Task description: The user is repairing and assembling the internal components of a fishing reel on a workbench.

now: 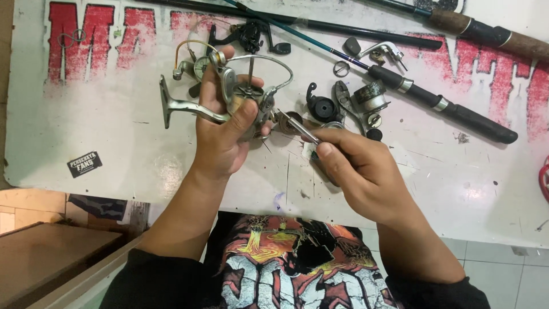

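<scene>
My left hand (pixel 224 133) grips a silver spinning fishing reel (pixel 229 91) above the white table, its foot (pixel 167 103) pointing left and its wire bail arching over the top. My right hand (pixel 357 166) pinches a thin metal tool (pixel 297 127) whose tip meets the reel's right side. Both hands are held over the table's near half.
The white table (pixel 103 131) has red lettering along its far side. Loose reel parts lie right of the hands: a black knob piece (pixel 323 107), pliers (pixel 345 98), a spool (pixel 370 96), a small ring (pixel 341 68). Several fishing rods (pixel 440 106) cross the far right. A black reel body (pixel 249 35) sits at the back.
</scene>
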